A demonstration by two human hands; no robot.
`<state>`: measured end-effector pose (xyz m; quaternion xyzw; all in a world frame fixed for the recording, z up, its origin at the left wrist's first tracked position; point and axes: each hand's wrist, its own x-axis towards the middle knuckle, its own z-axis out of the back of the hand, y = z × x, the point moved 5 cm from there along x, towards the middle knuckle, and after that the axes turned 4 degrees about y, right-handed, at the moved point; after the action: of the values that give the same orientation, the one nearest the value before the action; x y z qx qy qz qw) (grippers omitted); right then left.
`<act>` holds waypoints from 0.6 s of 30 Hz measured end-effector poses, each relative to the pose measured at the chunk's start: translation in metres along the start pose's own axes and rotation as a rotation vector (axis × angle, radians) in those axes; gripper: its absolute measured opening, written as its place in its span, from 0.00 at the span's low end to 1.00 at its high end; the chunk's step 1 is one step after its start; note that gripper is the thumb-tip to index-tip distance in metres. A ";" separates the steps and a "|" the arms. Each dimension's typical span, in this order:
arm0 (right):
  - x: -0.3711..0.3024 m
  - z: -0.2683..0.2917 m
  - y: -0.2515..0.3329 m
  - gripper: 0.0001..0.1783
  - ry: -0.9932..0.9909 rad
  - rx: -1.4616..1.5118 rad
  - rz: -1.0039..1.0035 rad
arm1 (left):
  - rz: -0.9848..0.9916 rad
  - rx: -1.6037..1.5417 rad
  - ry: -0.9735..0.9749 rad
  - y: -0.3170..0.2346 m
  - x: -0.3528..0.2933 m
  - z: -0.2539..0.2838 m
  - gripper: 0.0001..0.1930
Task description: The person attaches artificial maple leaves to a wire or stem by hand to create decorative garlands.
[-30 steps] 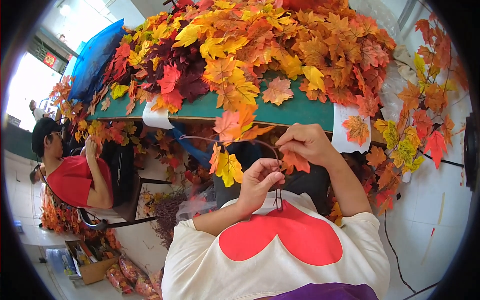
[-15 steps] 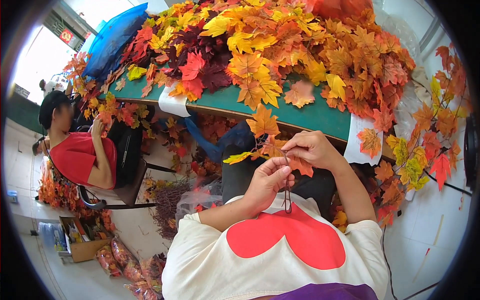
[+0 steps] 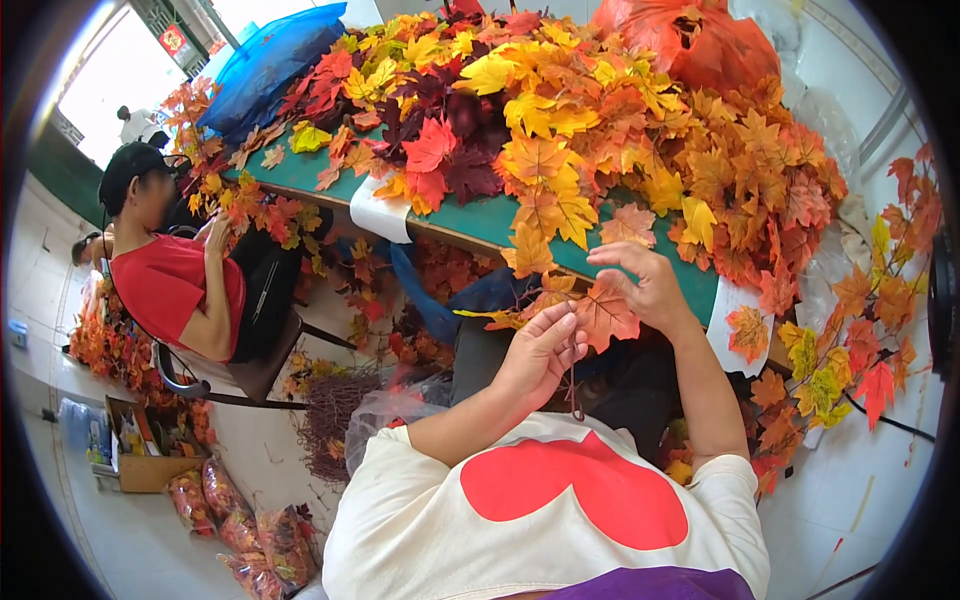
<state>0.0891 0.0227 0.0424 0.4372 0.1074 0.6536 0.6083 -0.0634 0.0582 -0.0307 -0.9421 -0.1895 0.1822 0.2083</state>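
Observation:
My left hand point(image 3: 545, 352) is closed, thumb against fingers, on the thin brown stem of an artificial maple leaf branch. Its looped wire end point(image 3: 576, 405) hangs below the fist, over my shirt. Orange and yellow leaves fan out above the grip; one orange maple leaf point(image 3: 607, 315) lies toward my right hand. That right hand point(image 3: 648, 285) is held just above and beside this leaf, thumb and fingers apart. Whether a fingertip brushes the leaf is hard to tell.
A green table point(image 3: 480, 225) carries a heap of loose artificial leaves point(image 3: 560, 110), a blue bag point(image 3: 265, 70) and a red bag point(image 3: 690, 45). On my left a person in red point(image 3: 180, 290) sits handling leaves. Leafy branches point(image 3: 850, 320) stand at right; filled bags point(image 3: 285, 545) lie on the floor.
My right hand has let go of the stem and moved up and right, its fingers opening. My left hand keeps its pinch, and the orange leaf now shows spread out.

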 end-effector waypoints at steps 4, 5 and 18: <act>0.033 0.025 -0.027 0.11 -0.088 -0.019 -0.023 | -0.029 0.047 0.020 -0.004 0.005 -0.002 0.09; 0.042 0.031 -0.036 0.10 -0.137 0.042 -0.142 | -0.032 0.043 0.026 -0.005 0.004 -0.004 0.09; 0.165 0.130 -0.107 0.08 -0.767 -0.549 -0.148 | 0.020 0.136 0.171 -0.006 -0.003 -0.017 0.10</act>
<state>0.2757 0.1437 0.1203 0.4613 -0.2704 0.4043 0.7421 -0.0608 0.0563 -0.0125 -0.9397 -0.1489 0.1157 0.2854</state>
